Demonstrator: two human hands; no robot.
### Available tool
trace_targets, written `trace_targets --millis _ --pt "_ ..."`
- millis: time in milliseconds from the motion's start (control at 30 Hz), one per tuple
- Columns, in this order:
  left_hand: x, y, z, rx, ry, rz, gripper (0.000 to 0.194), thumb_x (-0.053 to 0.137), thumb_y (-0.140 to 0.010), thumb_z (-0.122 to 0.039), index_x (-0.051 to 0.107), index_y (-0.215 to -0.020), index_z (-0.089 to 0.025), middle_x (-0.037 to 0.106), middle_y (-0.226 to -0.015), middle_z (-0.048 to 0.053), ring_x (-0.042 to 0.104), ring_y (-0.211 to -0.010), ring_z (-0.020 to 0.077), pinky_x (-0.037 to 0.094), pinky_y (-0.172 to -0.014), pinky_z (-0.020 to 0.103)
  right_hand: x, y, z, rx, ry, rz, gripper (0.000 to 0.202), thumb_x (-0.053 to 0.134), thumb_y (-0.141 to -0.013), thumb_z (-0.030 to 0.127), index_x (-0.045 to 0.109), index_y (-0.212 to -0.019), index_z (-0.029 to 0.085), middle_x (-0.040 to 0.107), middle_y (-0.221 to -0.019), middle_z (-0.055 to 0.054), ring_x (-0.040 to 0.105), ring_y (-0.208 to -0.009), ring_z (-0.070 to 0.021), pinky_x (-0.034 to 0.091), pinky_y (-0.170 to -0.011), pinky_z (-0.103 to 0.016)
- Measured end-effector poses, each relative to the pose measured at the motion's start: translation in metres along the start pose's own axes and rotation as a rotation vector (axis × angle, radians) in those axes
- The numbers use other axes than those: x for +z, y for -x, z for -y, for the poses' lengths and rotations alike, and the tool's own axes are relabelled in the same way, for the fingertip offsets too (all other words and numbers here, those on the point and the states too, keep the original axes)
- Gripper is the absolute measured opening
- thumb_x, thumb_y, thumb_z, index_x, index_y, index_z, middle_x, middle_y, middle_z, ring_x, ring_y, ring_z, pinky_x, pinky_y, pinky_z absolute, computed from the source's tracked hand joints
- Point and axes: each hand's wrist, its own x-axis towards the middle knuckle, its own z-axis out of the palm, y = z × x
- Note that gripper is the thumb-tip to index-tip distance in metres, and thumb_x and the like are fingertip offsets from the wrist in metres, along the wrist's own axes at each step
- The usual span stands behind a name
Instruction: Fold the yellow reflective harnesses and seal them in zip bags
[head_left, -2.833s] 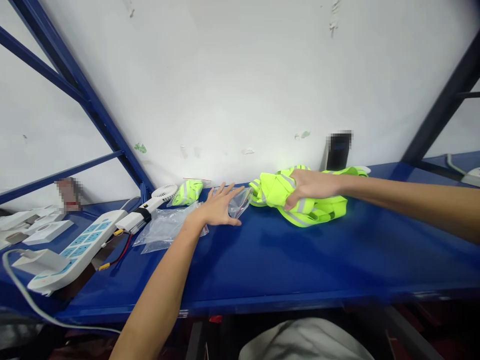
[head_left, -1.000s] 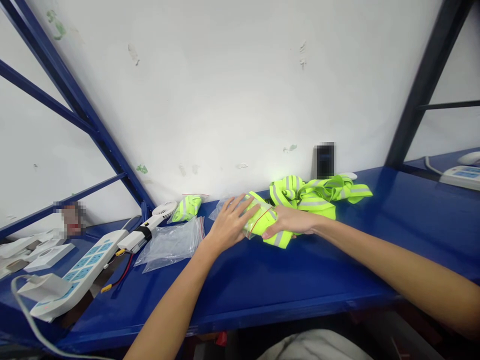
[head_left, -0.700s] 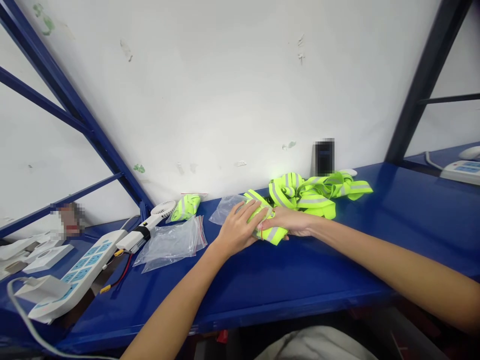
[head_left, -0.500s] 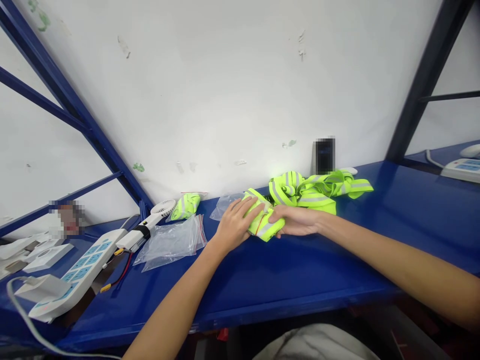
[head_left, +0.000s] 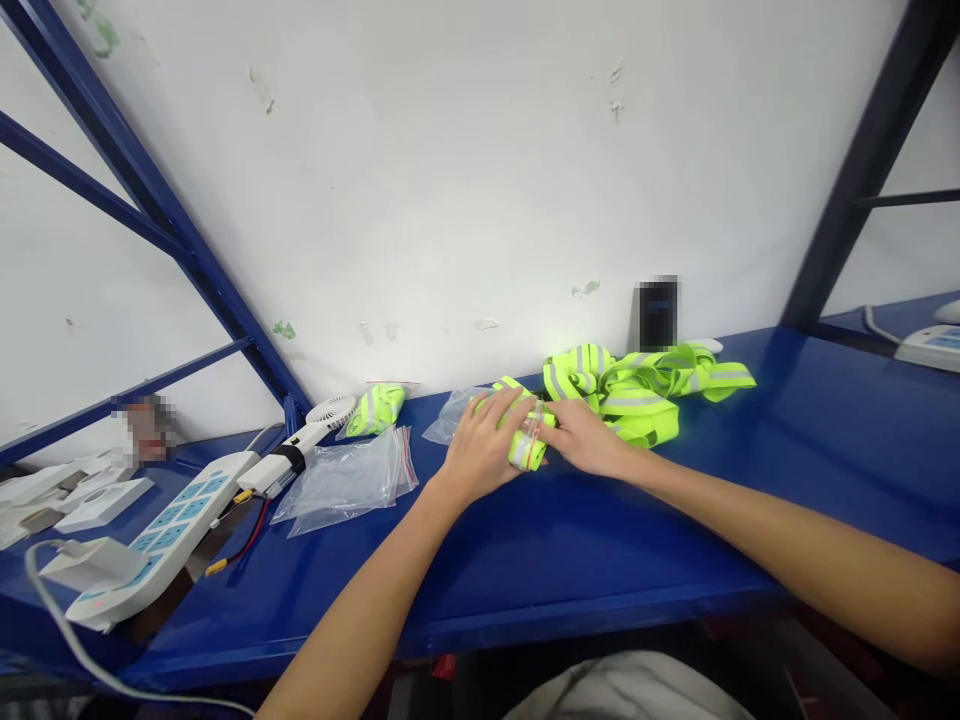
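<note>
A folded yellow-green reflective strap bundle point(head_left: 529, 445) with a clear, red-edged plastic bag at its right part is held between both hands. My left hand point(head_left: 487, 440) lies over its left side, fingers closed around it. My right hand point(head_left: 589, 437) grips its right end, thumb and fingers pressed together. Loose reflective straps point(head_left: 645, 395) lie tangled just behind and to the right of my right hand. A clear bag point(head_left: 450, 415) shows behind my left hand. Further left sit a bagged strap bundle point(head_left: 377, 409) and a stack of clear zip bags point(head_left: 349, 480).
On the blue table point(head_left: 600, 550) at left are a small white fan point(head_left: 330, 410), a white power strip point(head_left: 165, 530), a red cable point(head_left: 251, 538) and white boxes point(head_left: 105, 503). A dark phone-like object point(head_left: 658, 315) leans on the wall. Blue frame posts stand either side.
My right hand has turned palm-down and shifted its grip on the bundle's right end. The bundle looks more covered by the hands. The whole view has shifted slightly.
</note>
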Motion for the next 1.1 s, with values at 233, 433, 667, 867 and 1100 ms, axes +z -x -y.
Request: trace_targets --millis 233,433,667,867,1100 --pt "0.002 -0.005 -0.003 0.053 0.126 0.052 0.068 0.056 -0.079 -0.013 0.038 -0.144 -0.014 0.052 -0.140 0.017 0.051 -0.130 0.0289 0.041 -0.109 0.045 0.008 0.001 -0.004 -0.041 0.200 -0.102 0.020 0.050 -0.087 0.027 0.063 -0.079 0.014 0.066 -0.071 -0.006 0.056 -0.063 -0.0175 0.038 -0.060 -0.029" --pt "-0.001 0.004 0.017 -0.162 0.318 -0.072 0.060 0.059 -0.086 -0.026 0.039 -0.142 -0.017 0.057 -0.137 0.014 0.056 -0.125 0.0243 0.047 -0.106 0.040 -0.002 0.016 0.011 -0.251 0.121 -0.236 0.028 0.051 -0.092 0.034 0.067 -0.108 0.018 0.068 -0.103 -0.011 0.058 -0.066 -0.0172 0.047 -0.070 -0.034" --pt "0.007 0.006 0.004 -0.180 0.309 -0.105 0.051 0.061 -0.077 -0.022 0.056 -0.128 -0.017 0.066 -0.124 0.011 0.062 -0.116 0.0246 0.049 -0.100 0.040 0.014 0.025 0.016 -0.324 0.239 0.057 0.035 0.059 -0.078 0.019 0.067 -0.112 0.017 0.068 -0.116 -0.014 0.064 -0.100 -0.0287 0.049 -0.086 -0.041" --pt "0.008 0.007 0.000 -0.075 0.246 0.037 0.045 0.057 -0.079 -0.020 0.060 -0.124 -0.019 0.070 -0.119 0.008 0.065 -0.109 0.0237 0.051 -0.096 0.040 0.021 0.021 0.009 -0.304 0.251 0.112 0.009 0.055 -0.080 0.017 0.063 -0.084 0.019 0.070 -0.088 -0.007 0.063 -0.076 -0.0210 0.047 -0.069 -0.034" --pt "-0.009 0.005 0.006 -0.257 0.288 -0.021 0.082 0.063 -0.079 -0.059 0.039 -0.145 -0.017 0.051 -0.143 0.015 0.046 -0.133 0.0326 0.037 -0.111 0.049 0.015 0.020 0.010 -0.434 0.038 -0.110 0.011 0.063 -0.079 0.020 0.060 -0.089 0.021 0.065 -0.101 -0.008 0.061 -0.095 -0.0228 0.047 -0.087 -0.036"
